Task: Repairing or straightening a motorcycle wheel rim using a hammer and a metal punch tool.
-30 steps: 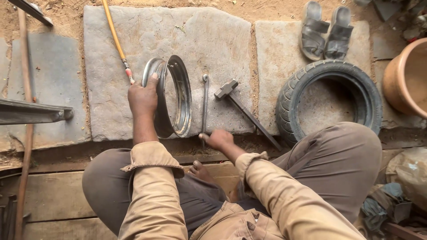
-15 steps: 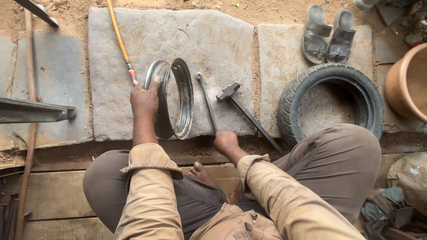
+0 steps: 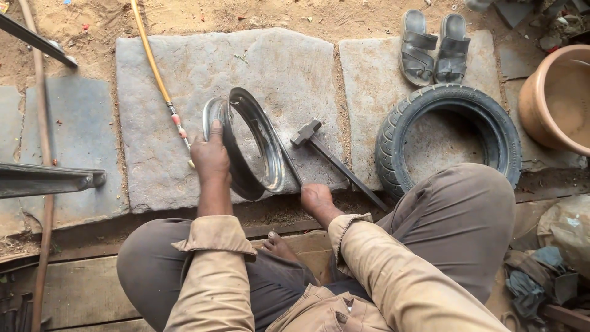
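A shiny metal wheel rim [image 3: 258, 144] stands on edge on a grey stone slab [image 3: 270, 67]. My left hand [image 3: 210, 157] rests on its left edge and holds it upright. My right hand [image 3: 316, 198] sits low at the slab's near edge, closed around the end of a thin metal lever bar [image 3: 290, 166] that leans against the rim's right side. A hammer [image 3: 335, 161] with a long dark handle lies just right of that hand.
A black tyre [image 3: 448, 138] lies flat on the right slab. A pair of sandals [image 3: 433, 46] sits behind it. An orange basin [image 3: 556, 98] is at far right. An orange hose [image 3: 157, 80] runs across the slab's left. Metal bars [image 3: 46, 178] lie left.
The lever bar has swung from lying straight on the slab to slanting against the rim. My right hand stayed on its near end. The rim looks tilted more open toward me.
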